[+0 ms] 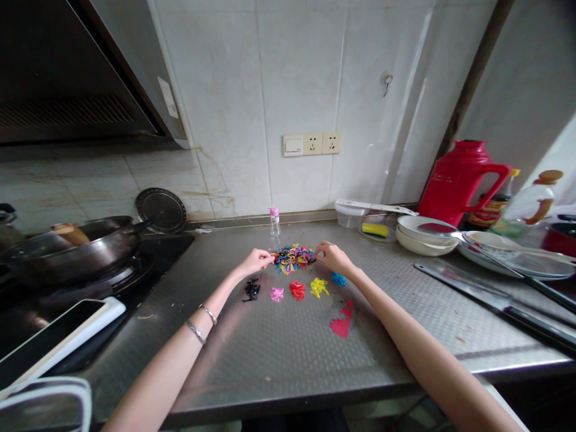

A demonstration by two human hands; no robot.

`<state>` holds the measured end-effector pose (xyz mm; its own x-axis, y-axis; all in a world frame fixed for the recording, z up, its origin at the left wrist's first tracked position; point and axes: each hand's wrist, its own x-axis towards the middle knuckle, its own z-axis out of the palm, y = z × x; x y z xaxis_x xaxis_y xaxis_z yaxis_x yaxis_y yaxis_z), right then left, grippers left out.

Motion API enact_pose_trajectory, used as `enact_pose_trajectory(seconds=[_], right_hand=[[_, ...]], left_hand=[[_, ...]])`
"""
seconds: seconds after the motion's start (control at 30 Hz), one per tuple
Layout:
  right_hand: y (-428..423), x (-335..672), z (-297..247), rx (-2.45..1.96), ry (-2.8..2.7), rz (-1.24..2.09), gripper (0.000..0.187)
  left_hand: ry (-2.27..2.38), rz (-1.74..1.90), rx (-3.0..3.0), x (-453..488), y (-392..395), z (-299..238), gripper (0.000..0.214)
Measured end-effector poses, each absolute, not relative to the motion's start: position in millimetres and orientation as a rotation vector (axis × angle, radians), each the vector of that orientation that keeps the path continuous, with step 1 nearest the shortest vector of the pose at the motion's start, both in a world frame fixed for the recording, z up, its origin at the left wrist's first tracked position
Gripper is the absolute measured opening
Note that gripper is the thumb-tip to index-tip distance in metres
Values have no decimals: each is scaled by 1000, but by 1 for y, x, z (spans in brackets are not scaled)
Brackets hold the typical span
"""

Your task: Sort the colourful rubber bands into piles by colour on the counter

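Observation:
A mixed heap of small coloured elastic bands (293, 257) lies on the steel counter (288, 342). My left hand (254, 261) touches its left edge with fingers pinched. My right hand (332, 257) pinches at its right edge. What each pinch holds is too small to see. In front of the heap lie sorted little piles: black (251, 290), pink (276, 294), red (297, 290), yellow (318, 287) and blue (338, 279).
A small clear bottle with a pink cap (274, 221) stands behind the heap. A wok (72, 246) sits on the stove at left, a phone (54, 339) near it. Bowls (425, 234), a red thermos (456, 180) and a knife (495, 303) are at right.

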<state>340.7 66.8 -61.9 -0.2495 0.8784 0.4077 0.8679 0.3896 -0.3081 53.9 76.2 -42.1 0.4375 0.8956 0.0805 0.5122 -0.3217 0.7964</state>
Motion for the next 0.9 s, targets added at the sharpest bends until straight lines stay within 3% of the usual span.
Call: enact_pose_trajectory(seconds=[0.17, 0.5, 0.73, 0.9], right_hand=[[69, 363, -40, -1413, -2086, 151, 18], [50, 394, -17, -1742, -2357, 827, 21], [48, 395, -17, -1809, -2324, 874, 25], [54, 397, -19, -1737, -2186, 604, 31]], left_hand=[[1203, 709, 1979, 54, 75, -42, 40], [1210, 714, 1964, 55, 74, -44, 39], [1206, 702, 1956, 55, 76, -47, 37], [1219, 709, 1975, 57, 74, -45, 34]])
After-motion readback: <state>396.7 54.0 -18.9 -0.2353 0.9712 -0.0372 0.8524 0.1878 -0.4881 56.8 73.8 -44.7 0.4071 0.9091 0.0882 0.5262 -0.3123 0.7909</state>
